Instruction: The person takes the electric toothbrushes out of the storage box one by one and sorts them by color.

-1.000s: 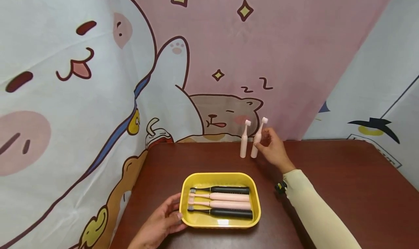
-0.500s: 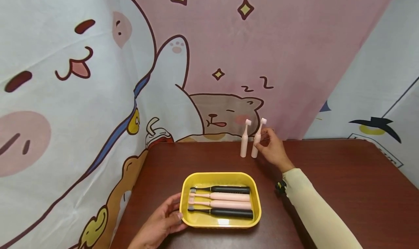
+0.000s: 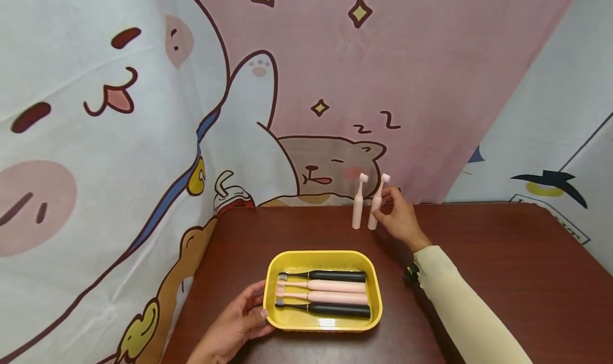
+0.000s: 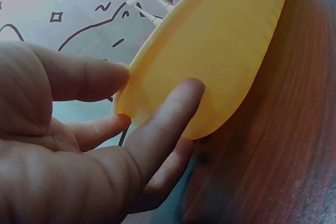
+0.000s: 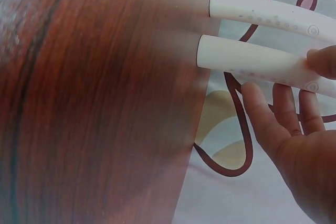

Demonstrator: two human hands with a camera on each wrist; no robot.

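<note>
Fingers and thumb of my left hand [image 3: 239,313] hold the left end of the yellow tray [image 3: 323,329]. In the left wrist view, the left fingertips meet the tray's outer wall [image 4: 210,51] and rim. Two pink electric toothbrushes and two black ones, such as the near black toothbrush [image 3: 337,309], lie side by side in the tray, brush heads to the left. Farther back, my right hand [image 3: 399,217] pinches a pale pink electric toothbrush [image 3: 375,201] between thumb and fingers; it leans slightly right. Beside it on the left, another pale pink toothbrush [image 3: 357,212] stands upright.
The dark red-brown wooden table [image 3: 479,279] lies under everything. A cartoon-printed cloth [image 3: 421,87] hangs right behind the table's back edge and along its left side, close to the standing toothbrushes.
The head of the toothbrush in the right hand has tipped slightly lower. Both hands and the tray otherwise stay where they were.
</note>
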